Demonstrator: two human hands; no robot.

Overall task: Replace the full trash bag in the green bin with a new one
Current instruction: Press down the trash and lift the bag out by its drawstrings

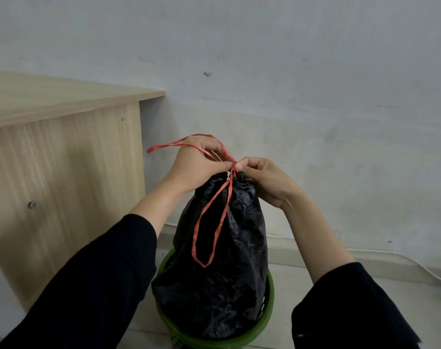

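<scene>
A full black trash bag (222, 273) stands upright in the round green bin (268, 321), rising well above its rim. Its mouth is gathered tight at the top. A red drawstring (209, 222) hangs in a long loop down the bag's front, and a second loop arcs up over my left hand. My left hand (194, 167) pinches that upper loop just left of the bag's neck. My right hand (267, 180) pinches the drawstring at the knot point, right of the neck. Both hands meet above the bag.
A light wooden desk (63, 147) stands close on the left, its side panel beside the bin. A pale wall (315, 96) runs behind. A white cable (428, 270) lies along the tiled floor at the right.
</scene>
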